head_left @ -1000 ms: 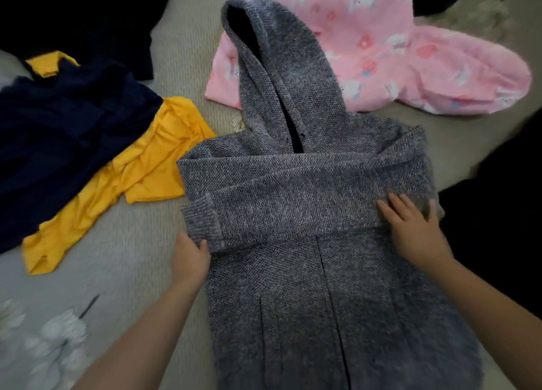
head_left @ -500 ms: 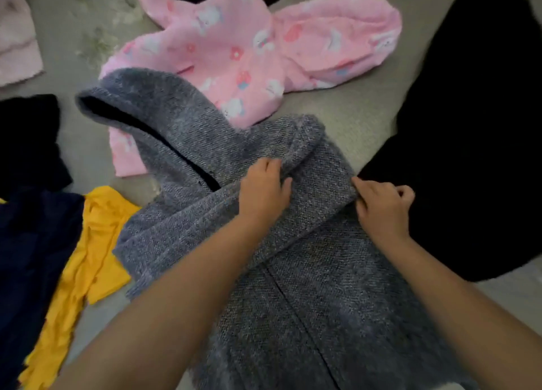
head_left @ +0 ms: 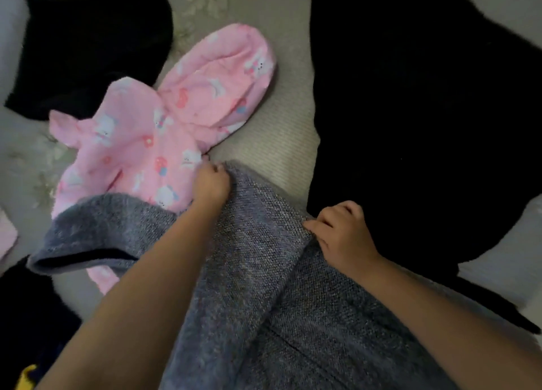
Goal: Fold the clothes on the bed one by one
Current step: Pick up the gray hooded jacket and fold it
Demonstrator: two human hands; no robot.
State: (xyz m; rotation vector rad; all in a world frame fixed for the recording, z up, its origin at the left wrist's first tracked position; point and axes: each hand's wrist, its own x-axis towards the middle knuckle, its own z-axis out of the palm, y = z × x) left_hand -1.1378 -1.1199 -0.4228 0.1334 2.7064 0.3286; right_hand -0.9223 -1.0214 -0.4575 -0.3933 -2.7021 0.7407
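Note:
A grey knitted hoodie lies on the bed in front of me, its hood lying out to the left. My left hand reaches across it and grips the far shoulder edge with curled fingers. My right hand pinches the hoodie's right edge beside a folded crease. Both forearms cover much of the body of the hoodie.
A pink patterned garment lies just beyond the hoodie, partly under it. A large black garment fills the right side, another black one lies at the upper left. Dark navy and yellow clothes sit at the lower left. The beige bedspread shows between them.
My left hand moved from the left cuff across to the hoodie's far shoulder and closed on it. My right hand went from lying flat to pinching the right edge. The view swung right.

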